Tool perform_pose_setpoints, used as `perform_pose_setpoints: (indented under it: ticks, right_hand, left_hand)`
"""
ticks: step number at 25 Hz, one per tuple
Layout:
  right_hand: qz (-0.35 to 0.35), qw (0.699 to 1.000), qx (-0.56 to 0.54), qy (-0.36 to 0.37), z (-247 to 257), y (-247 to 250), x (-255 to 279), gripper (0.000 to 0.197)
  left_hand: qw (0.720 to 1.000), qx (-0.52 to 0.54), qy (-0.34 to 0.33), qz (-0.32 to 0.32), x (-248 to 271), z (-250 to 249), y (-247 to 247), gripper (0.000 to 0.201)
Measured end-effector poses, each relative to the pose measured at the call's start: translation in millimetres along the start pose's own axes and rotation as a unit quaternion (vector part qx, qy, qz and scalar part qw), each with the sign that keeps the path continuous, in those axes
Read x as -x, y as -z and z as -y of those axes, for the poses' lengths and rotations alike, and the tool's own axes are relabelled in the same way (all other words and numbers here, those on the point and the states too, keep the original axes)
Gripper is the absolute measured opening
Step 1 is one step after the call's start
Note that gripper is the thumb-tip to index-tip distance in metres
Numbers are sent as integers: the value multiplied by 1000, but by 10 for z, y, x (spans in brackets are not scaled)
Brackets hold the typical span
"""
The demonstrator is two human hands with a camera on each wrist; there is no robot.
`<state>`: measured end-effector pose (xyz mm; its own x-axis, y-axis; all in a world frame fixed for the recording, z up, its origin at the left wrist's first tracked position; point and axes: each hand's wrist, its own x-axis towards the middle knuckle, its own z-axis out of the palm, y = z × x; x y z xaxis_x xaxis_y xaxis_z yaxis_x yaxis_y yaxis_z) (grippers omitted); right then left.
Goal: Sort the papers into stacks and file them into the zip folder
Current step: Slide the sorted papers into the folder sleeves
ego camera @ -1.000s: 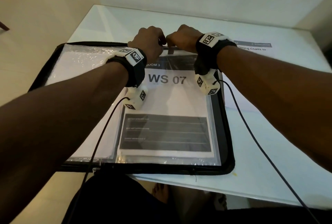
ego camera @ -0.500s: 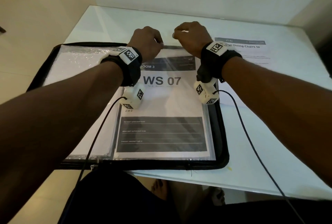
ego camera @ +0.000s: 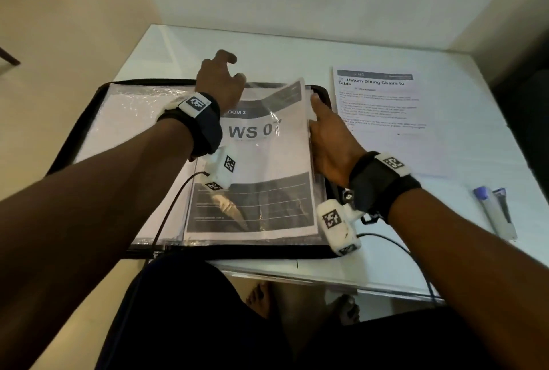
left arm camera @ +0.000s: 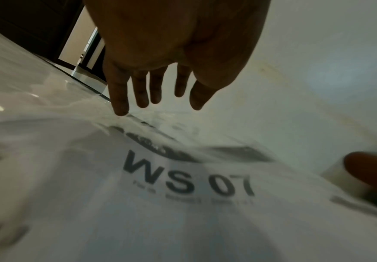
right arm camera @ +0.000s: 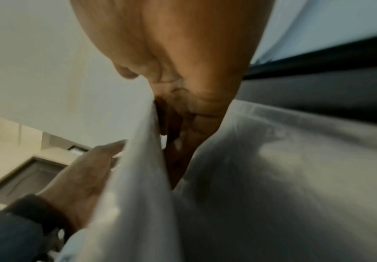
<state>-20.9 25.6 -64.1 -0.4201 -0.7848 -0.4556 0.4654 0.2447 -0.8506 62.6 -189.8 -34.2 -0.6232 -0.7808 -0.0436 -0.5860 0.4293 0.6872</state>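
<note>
The black zip folder (ego camera: 237, 251) lies open on the white table (ego camera: 386, 257), with clear plastic sleeves on both halves. The right sleeve holds the "WS 07" sheet (ego camera: 261, 162), blurred in the left wrist view (left arm camera: 183, 177). My right hand (ego camera: 315, 105) grips that sleeve's right edge, thumb on top and fingers underneath (right arm camera: 176, 159), and the edge (right arm camera: 142, 177) curls up off the folder. My left hand (ego camera: 231, 68) hovers at the sleeve's top edge with its fingers (left arm camera: 120, 99) straight and spread; one fingertip touches the plastic.
A loose sheet headed "Return Dining Chairs to Table" (ego camera: 383, 108) lies right of the folder. Two markers (ego camera: 493, 212) lie near the table's right front. The folder's front border overhangs the table edge above my lap. A wall stands behind the table.
Both hands were pinching the sleeve's top edge. The right hand has moved to the right edge and lifted it; the left hand has let go and opened.
</note>
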Motion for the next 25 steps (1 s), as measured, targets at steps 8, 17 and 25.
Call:
perform_pose_setpoints:
  ticks: [8,17,25]
  right_hand:
    - [66,993,-93,-32,-78,-779,449,75]
    - [112,986,123,-22,121,-2202,430,74]
    - [97,963,242,-73,-132,-2806,131,85]
  left_hand:
    - [932,262,153,196,1399,8,796,78]
    - [830,497,154,200,1732,832,1762,66]
    - [937,270,213,62,1570,1899,1906,38]
